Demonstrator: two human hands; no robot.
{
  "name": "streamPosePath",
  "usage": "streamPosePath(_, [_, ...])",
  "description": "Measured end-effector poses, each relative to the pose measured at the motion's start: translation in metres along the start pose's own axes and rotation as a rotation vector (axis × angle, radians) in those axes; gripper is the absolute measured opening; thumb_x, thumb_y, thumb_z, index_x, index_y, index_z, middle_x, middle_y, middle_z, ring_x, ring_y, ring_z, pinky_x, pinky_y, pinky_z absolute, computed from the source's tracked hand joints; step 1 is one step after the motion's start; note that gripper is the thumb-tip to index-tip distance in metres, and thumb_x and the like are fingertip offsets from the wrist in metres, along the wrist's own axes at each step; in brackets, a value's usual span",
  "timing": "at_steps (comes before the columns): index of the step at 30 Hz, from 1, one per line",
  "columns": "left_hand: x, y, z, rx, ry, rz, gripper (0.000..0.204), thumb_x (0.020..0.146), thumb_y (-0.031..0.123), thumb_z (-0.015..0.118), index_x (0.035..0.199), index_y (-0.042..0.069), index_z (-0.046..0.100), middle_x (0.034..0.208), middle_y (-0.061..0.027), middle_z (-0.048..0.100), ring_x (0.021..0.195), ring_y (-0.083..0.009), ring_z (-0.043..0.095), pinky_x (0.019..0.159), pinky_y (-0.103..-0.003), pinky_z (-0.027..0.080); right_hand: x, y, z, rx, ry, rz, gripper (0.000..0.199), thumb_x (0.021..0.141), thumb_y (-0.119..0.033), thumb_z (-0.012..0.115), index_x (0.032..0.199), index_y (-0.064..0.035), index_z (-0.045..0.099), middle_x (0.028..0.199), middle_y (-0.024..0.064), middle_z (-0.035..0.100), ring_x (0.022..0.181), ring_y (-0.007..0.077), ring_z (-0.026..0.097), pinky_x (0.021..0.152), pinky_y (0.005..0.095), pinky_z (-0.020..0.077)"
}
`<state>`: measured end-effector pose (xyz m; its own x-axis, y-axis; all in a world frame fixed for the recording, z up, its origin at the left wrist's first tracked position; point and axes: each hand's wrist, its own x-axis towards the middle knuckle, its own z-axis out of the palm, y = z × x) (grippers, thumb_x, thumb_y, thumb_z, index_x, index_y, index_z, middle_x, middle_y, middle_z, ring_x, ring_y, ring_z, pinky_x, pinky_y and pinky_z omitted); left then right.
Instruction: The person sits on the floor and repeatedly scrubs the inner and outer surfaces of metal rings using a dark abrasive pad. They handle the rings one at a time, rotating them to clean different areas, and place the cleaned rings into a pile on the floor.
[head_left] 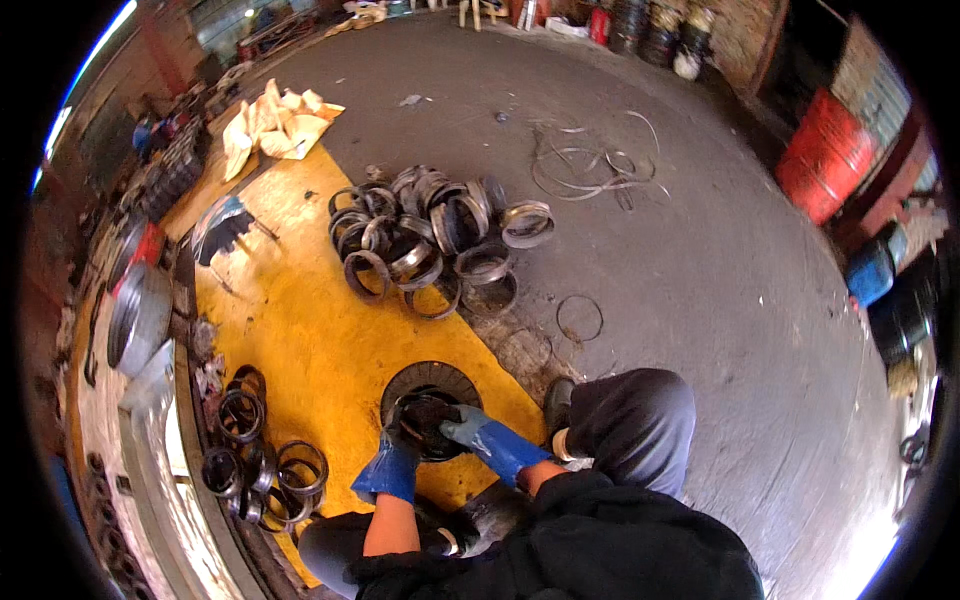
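Note:
Both of my hands wear long blue rubber gloves, darkened at the fingers. Between them is a dark metal ring [428, 412], held above a round dark disc [432, 374] on the yellow floor. My left hand [396, 432] is closed at the ring's left side, its fingers partly hidden. On the right side, my right hand [465, 427] grips the rim with the fingers curled inward. To the left of my hands lies a small group of dark rings [300, 468]. Farther ahead stands a larger heap of worn metal rings [415, 235].
A thin hoop [580, 316] lies on the grey floor beside the heap. Loose metal strips [595, 170] are farther off. At left are a small stool [225, 230], crumpled tan sheeting [275, 125] and a metal drum [140, 318]. A red barrel [825, 155] stands at right.

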<state>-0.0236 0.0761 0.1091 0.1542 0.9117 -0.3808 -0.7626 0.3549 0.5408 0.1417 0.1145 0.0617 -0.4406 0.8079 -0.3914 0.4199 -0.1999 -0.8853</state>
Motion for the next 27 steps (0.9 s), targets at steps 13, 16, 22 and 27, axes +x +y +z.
streamPosePath(13, [0.019, -0.077, -0.018, -0.142, 0.099, 0.182, 0.044, 0.096, 0.024, 0.05, 0.135, 0.002, 0.05, 0.129, -0.0158, 0.055, 0.109, -0.0308, 0.058, 0.094, -0.04, 0.049, -0.047, -0.135, -0.069, -0.557, 0.217, -0.404, 0.055, 0.079, -0.034, 0.069, 0.127, -0.0106, 0.056, 0.123, 0.0179, 0.061, 0.107, 0.0339, 0.061, 0.091, 0.0435, 0.0497])
streamPosePath(16, [0.031, -0.084, -0.031, -0.289, 0.046, 0.316, 0.048, 0.098, 0.033, 0.049, 0.136, 0.005, 0.049, 0.133, -0.0111, 0.053, 0.119, -0.0269, 0.053, 0.105, -0.036, 0.041, -0.048, -0.124, -0.02, -0.849, 0.117, -0.36, 0.055, 0.078, -0.039, 0.069, 0.125, -0.0122, 0.057, 0.124, 0.0176, 0.061, 0.111, 0.0333, 0.06, 0.094, 0.0426, 0.0484])
streamPosePath(22, [0.054, -0.084, -0.049, -0.709, -0.42, 0.182, 0.051, 0.096, 0.045, 0.049, 0.132, 0.01, 0.051, 0.13, -0.005, 0.055, 0.124, -0.0232, 0.047, 0.112, -0.035, 0.032, -0.004, -0.104, 0.002, -0.878, 0.257, -0.558, 0.052, 0.081, -0.044, 0.066, 0.12, -0.0111, 0.061, 0.12, 0.0188, 0.062, 0.108, 0.0342, 0.061, 0.094, 0.043, 0.0475])
streamPosePath(27, [0.055, -0.087, -0.051, -1.101, -0.345, -0.096, 0.042, 0.094, 0.039, 0.057, 0.124, 0.009, 0.057, 0.12, -0.0071, 0.059, 0.112, -0.0233, 0.054, 0.101, -0.038, 0.041, 0.041, -0.131, 0.013, -0.779, 0.065, -0.285, 0.035, 0.082, -0.038, 0.063, 0.093, -0.005, 0.069, 0.101, 0.0169, 0.069, 0.093, 0.0299, 0.065, 0.08, 0.0414, 0.0494])
